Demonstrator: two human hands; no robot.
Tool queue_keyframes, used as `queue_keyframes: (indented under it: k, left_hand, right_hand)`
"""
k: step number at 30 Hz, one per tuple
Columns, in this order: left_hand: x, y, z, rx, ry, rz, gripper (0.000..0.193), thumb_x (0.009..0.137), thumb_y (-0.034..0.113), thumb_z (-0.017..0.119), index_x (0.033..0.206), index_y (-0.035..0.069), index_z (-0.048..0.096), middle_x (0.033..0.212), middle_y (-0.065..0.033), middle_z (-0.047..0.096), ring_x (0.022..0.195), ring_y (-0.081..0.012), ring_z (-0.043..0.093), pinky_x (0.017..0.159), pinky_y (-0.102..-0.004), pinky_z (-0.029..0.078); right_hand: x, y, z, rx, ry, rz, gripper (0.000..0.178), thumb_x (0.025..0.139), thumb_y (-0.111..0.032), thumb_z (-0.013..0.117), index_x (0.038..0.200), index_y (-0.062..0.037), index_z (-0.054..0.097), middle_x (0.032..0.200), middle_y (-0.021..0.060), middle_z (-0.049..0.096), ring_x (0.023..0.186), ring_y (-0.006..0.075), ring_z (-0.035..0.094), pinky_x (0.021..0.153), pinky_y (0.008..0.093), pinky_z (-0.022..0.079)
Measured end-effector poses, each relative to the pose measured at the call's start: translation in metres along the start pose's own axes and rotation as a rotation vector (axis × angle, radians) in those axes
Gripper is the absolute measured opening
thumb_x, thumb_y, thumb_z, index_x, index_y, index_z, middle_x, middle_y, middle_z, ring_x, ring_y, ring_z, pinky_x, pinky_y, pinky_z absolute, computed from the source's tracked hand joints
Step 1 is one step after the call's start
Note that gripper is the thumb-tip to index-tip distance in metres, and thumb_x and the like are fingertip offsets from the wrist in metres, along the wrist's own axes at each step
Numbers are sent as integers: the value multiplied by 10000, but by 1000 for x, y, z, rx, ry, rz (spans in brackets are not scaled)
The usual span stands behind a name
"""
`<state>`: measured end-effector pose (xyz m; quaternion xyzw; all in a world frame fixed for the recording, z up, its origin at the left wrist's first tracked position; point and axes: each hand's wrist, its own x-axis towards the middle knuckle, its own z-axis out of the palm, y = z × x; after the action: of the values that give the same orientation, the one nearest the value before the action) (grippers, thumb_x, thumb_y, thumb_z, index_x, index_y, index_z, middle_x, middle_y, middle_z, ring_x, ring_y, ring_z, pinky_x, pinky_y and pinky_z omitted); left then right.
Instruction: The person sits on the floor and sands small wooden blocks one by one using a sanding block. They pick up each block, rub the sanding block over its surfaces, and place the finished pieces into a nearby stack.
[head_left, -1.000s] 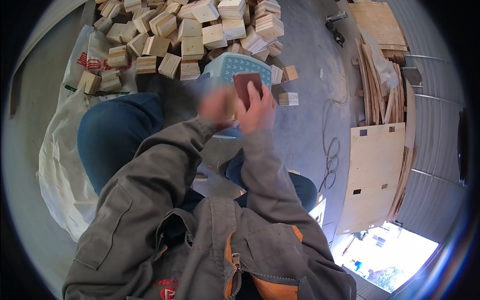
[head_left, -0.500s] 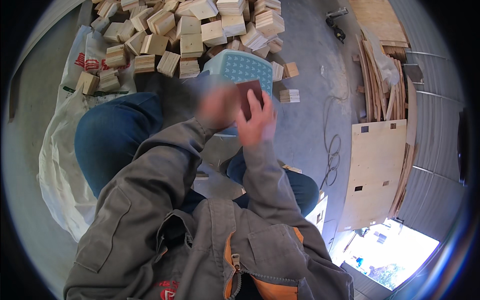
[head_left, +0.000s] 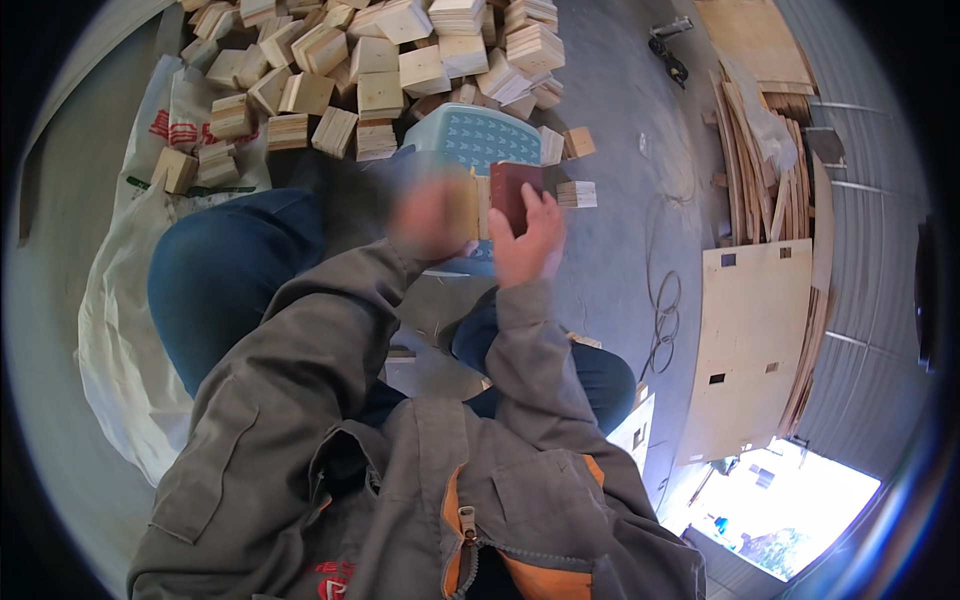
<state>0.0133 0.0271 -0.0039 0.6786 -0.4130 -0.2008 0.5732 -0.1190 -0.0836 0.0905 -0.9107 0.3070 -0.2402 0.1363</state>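
Note:
My right hand [head_left: 530, 240] is closed on a flat, reddish-brown rectangular block [head_left: 509, 192], fingers on its face and thumb at its near left edge. Close against its left side is a pale wooden block [head_left: 478, 206]. My left hand [head_left: 430, 215] is smeared, but it appears to grip that wooden block from the left; its fingers are not clear. Both hands are over a light-blue plastic stool [head_left: 480, 135] with a patterned top, in front of my knees.
A large heap of square wooden blocks [head_left: 380, 93] lies beyond the stool, partly on a white woven sack [head_left: 130, 300] at left. A power tool [head_left: 668, 58], a looped cable [head_left: 663, 320], stacked boards [head_left: 760, 170] and a plywood sheet [head_left: 757, 350] are on the right.
My right hand has shifted a little to the right with the brown block, turning it more upright. The pale wooden block's edge now shows between my hands.

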Motion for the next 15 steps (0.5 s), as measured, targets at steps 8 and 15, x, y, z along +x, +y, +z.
queue_keyframes:
  k: [8,15]
  left_hand:
    - [12,-10,5,80,60,333,169,957,43,711,1095,65,617,980,-91,608,868,-249,627,757,-388,529]
    - [25,-30,-20,-371,-152,84,324,966,151,749,1266,54,673,1183,-108,712,1099,-240,692,955,-396,580]
  right_hand:
    - [-38,-17,-5,-105,26,-52,669,837,-285,872,1452,-134,655,1492,250,527,1308,448,552,1099,559,467]
    - [-34,-20,-1,-124,21,14,635,795,-220,843,1412,-186,699,1504,182,511,1289,419,565,1068,546,498]
